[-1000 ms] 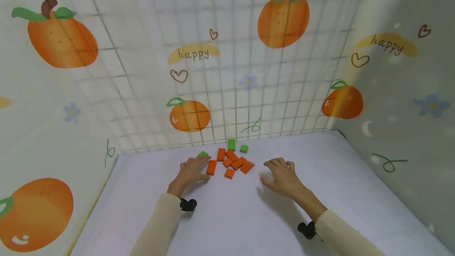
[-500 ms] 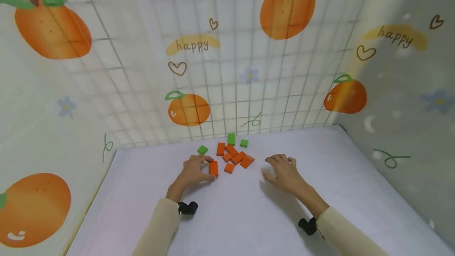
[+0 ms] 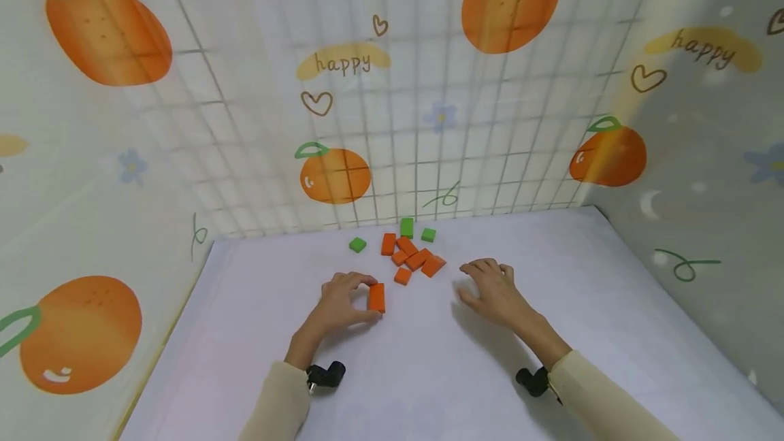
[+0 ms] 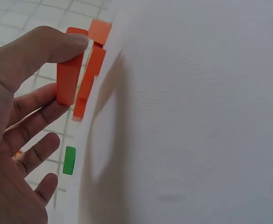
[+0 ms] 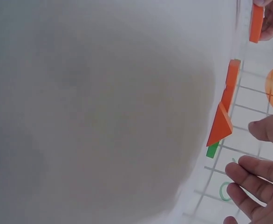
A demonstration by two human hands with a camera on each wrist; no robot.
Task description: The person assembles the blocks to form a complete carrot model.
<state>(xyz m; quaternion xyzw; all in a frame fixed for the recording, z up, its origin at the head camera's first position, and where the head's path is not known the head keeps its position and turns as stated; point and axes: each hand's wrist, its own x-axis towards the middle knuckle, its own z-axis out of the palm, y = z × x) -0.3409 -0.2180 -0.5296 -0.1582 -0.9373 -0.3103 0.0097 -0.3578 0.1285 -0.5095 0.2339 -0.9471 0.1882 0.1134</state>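
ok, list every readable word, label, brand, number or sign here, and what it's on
"happy": on the central yellow smear, printed on the backdrop
"happy": on the right yellow smear, same backdrop
Green curls on the backdrop: loosely resemble a 6, but look like doodles, not clear numbers
Orange blocks and green blocks: no text visible
Black wrist devices: too small to read any marking

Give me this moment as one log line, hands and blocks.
left hand: pinches orange block | right hand: empty, above table | on table: other orange blocks, three green blocks
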